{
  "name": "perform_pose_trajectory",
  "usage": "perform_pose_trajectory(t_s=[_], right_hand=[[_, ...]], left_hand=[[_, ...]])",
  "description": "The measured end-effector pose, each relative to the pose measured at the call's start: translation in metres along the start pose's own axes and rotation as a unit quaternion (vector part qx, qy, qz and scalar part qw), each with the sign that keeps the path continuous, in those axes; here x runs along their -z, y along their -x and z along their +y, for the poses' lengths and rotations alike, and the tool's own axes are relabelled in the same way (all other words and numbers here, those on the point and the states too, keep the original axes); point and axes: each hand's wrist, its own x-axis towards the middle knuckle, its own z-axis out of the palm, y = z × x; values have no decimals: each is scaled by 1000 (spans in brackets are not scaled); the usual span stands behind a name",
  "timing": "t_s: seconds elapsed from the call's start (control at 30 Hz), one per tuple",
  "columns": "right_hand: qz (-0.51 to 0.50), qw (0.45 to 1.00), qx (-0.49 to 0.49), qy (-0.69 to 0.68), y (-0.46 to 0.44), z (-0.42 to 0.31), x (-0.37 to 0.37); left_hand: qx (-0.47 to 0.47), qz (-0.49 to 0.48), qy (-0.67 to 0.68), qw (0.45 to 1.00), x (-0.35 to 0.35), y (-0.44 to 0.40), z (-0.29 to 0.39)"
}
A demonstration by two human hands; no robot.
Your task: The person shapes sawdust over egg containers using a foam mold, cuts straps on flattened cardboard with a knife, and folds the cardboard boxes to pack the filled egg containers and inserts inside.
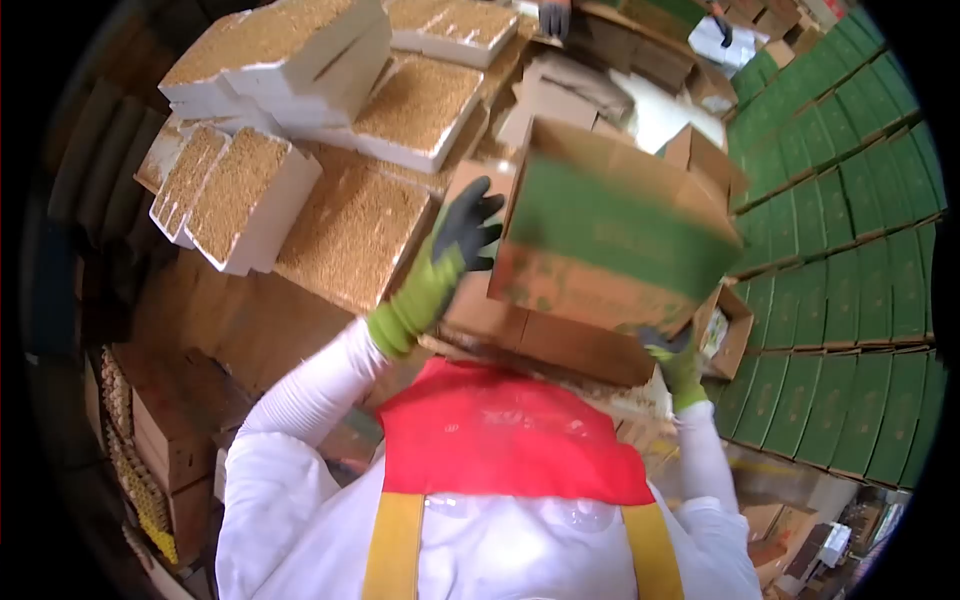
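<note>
A green-and-brown printed cardboard box (610, 235), smeared by motion, is tilted in front of me with its upper side open. My left hand (468, 225), in a grey and lime-green glove, is raised at the box's left side with the fingers spread, holding nothing. At the lower right corner, my right hand (672, 350) grips the box's bottom edge; its fingertips are partly hidden and blurred. Beneath the box lies a brown cardboard box (560, 345), partly covered by it.
White foam blocks (250, 205) topped with tan granules are stacked at left on the wooden surface (220, 320). Green boxes (830, 300) form a tall stack along the right. Another person's gloved hand (554, 18) shows at the far edge. A small open carton (728, 330) stands right of my hand.
</note>
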Motion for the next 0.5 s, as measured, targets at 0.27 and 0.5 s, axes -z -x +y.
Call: perform_pose_trajectory(t_s=[0.27,0.5], right_hand=[[11,980,-3,198,-15,-18,64],[22,940,58,335,-111,-95,-5]], left_hand=[[120,-54,-535,835,-18,-15,23],[189,-100,-601,770,-35,-21,57]])
